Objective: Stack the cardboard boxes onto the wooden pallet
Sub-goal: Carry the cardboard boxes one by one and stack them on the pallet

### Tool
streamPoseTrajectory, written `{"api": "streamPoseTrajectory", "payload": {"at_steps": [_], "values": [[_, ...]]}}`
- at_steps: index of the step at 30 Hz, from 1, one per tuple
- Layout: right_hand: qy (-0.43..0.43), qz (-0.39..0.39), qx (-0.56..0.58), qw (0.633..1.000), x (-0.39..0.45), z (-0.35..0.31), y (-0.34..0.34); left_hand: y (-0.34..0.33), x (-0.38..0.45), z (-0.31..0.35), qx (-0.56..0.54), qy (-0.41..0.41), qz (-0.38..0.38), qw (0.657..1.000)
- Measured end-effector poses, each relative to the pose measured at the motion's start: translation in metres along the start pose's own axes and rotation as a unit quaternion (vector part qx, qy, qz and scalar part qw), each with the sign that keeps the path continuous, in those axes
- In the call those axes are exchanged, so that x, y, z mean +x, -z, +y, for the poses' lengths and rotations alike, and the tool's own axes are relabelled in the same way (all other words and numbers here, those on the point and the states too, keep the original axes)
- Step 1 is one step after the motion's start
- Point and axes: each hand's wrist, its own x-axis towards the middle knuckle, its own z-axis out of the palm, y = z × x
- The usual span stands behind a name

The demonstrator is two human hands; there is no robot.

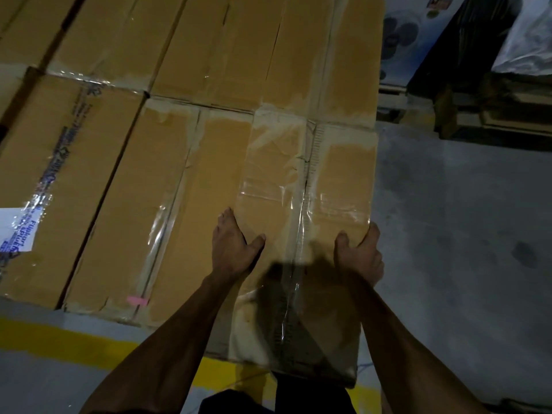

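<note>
Box in hand: the long cardboard box (301, 240) lies under both my hands, its far end level with the boxes already stacked, its near end hanging out over the yellow floor line (59, 342) toward my body.
Left hand: my left hand (231, 249) lies flat on the top of the box, fingers straight and a little spread, thumb out to the right. It presses, it does not grip.
Right hand: my right hand (363, 252) holds the right long edge of the box, thumb on top, fingers curled over the side.
Stack: the neighbour box (167, 210) touches mine on the left side, and 1 more row of boxes (224, 46) lies beyond.
Pallet: I cannot see the wooden pallet, the boxes hide it.
Risk 1: I judge the near end has no support below, so the box can tip toward me if I let go too early.
Risk 2: the clear tape (298, 204) is shiny, my flat left palm may slide on it when I push.
Risk 3: my right fingers are over the outer edge, which is free, so there is no pinch there. On the left side there is no gap for fingers.
Open room: to the right is bare grey floor (463, 234), free for my arm and for stepping.
Far limit: the far end seems to meet the back row already, so I am not sure the box can go more forward.
</note>
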Motion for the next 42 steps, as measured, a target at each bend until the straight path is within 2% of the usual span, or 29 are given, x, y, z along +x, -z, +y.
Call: {"api": "streamPoseTrajectory", "payload": {"at_steps": [9, 19, 29, 34, 36, 39, 42], "values": [[0.015, -0.006, -0.013, 1.0, 0.009, 0.002, -0.005, -0.007, 0.006, -0.001, 0.039, -0.025, 0.009, 0.999], [0.005, 0.008, -0.05, 0.999, 0.022, 0.002, -0.019, -0.016, 0.022, -0.02, 0.218, -0.073, -0.015, 0.973], [0.018, 0.039, -0.092, 0.995, 0.02, -0.001, -0.02, -0.014, 0.025, -0.02, 0.241, -0.066, -0.037, 0.968], [0.022, -0.008, -0.068, 0.997, 0.011, 0.0, -0.013, -0.003, 0.023, -0.016, 0.251, -0.069, -0.083, 0.962], [0.059, -0.037, -0.077, 0.995, -0.001, 0.007, -0.007, 0.004, 0.01, -0.02, 0.263, -0.076, -0.097, 0.957], [0.137, -0.091, -0.152, 0.975, -0.032, 0.034, -0.001, 0.012, -0.027, -0.033, 0.279, -0.098, -0.118, 0.948], [0.167, -0.134, -0.228, 0.95, -0.073, 0.067, 0.002, 0.017, -0.071, -0.057, 0.285, -0.122, -0.141, 0.94]]}}
